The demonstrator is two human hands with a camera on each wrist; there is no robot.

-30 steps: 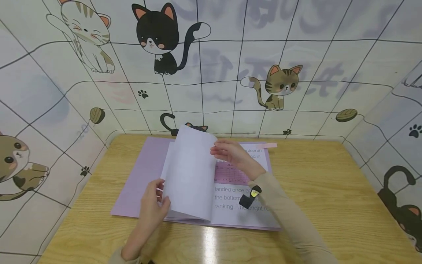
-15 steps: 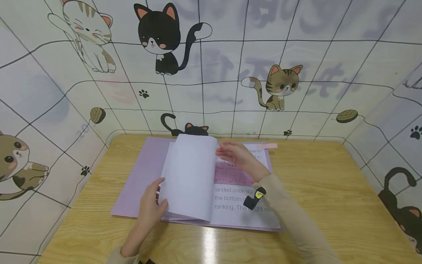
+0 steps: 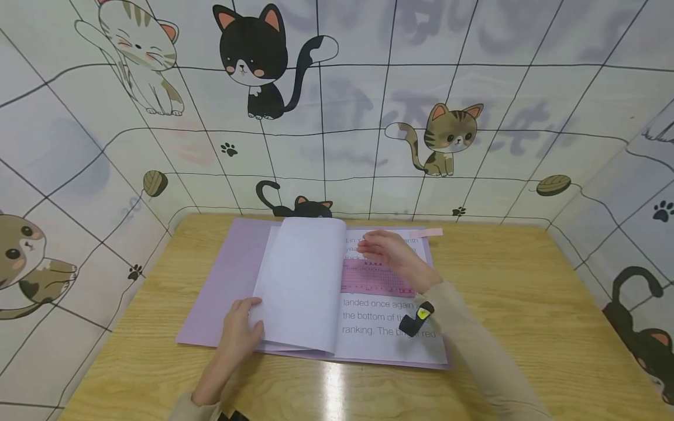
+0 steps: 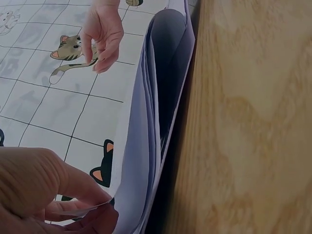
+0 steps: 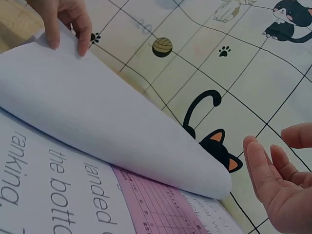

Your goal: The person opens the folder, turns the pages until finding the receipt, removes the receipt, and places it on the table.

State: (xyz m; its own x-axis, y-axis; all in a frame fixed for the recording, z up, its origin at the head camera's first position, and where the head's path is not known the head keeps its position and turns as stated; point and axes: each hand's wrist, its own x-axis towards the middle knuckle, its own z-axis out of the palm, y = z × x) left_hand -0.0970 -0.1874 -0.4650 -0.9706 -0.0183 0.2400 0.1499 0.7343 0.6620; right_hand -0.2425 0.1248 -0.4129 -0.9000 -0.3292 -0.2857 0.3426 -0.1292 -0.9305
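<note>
An open book with a lilac cover [image 3: 226,292] lies on the table. A blank white page [image 3: 300,280] curves over its left side, rounded along the fold. At that page's lower left edge is my left hand [image 3: 239,332]; in the left wrist view its thumb [image 4: 80,185] and fingers pinch the thin sheet. My right hand [image 3: 392,256] hovers over the top of the right-hand printed page [image 3: 389,345], holding nothing, its fingers relaxed and apart from the turned page. A pink printed slip [image 3: 375,278] lies across the printed text, partly below the right hand.
A pale pink tab [image 3: 434,232] sticks out at the book's top right corner. The wooden table [image 3: 505,292] extends on both sides. Behind it stands a white wall covering [image 3: 353,105] with cartoon cats and grid lines. A black strap with a yellow mark [image 3: 416,319] hangs by the right sleeve.
The white page has settled lower and further left. My left hand has moved slightly down and left with its edge. My right hand has drawn away from the page toward the right.
</note>
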